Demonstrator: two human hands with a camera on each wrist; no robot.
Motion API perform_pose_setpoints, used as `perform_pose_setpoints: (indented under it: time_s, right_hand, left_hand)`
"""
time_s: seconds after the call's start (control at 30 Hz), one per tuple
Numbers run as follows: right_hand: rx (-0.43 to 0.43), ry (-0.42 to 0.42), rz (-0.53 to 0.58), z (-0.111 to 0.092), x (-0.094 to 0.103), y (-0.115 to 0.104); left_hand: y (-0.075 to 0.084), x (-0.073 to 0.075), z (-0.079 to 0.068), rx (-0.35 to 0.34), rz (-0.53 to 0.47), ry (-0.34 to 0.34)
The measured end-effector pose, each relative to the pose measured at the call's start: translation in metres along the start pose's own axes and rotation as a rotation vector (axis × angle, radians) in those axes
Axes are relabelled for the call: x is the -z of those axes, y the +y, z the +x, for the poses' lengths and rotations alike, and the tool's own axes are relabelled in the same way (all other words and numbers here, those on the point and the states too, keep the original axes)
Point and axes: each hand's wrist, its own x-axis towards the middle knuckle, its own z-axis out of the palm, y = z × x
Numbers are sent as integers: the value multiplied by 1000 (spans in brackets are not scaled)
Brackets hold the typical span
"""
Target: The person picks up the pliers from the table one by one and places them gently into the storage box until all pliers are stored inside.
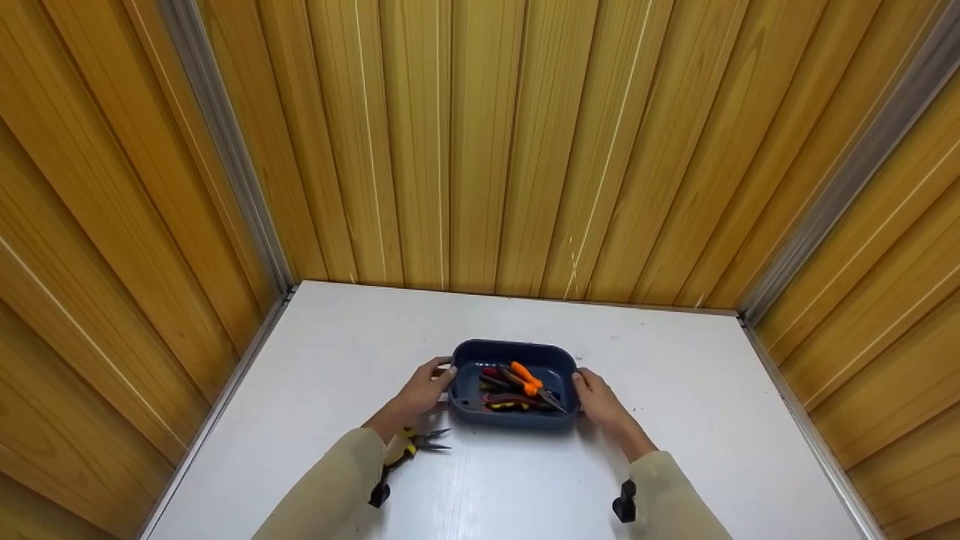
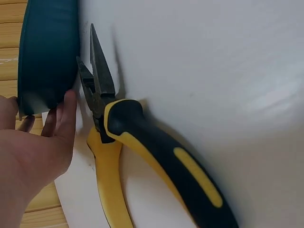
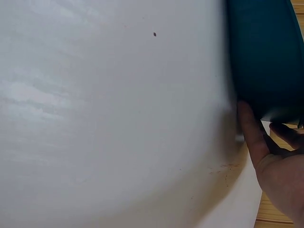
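Observation:
A dark blue rectangular basin is gripped at its two ends. My left hand holds the left end, thumb at the rim and fingers low against the wall. The right end is held likewise by my right hand. Inside lie several pliers in a pile. Orange-handled long-nose pliers are on top, with yellow-and-black handles toward the front. Another pair of long-nose pliers, yellow and black, rests on the table beside my left wrist, jaws spread apart.
The white table has a wood-panelled wall behind it and panels on both sides, with grey metal posts at the corners. Small dark specks dot the tabletop. Black devices hang by both sleeves.

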Motion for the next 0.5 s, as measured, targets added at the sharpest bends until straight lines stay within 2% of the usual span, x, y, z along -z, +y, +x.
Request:
perform_pose_setpoints:
  time_s: [0.23,0.5]
  right_hand:
    - [-29,3,14,0,-3,1]
    - [-38,-2,48,0,-2,0]
  left_hand:
    - [0,14,-12,51,44,-60]
    - [3,31,-25,40,141,-107]
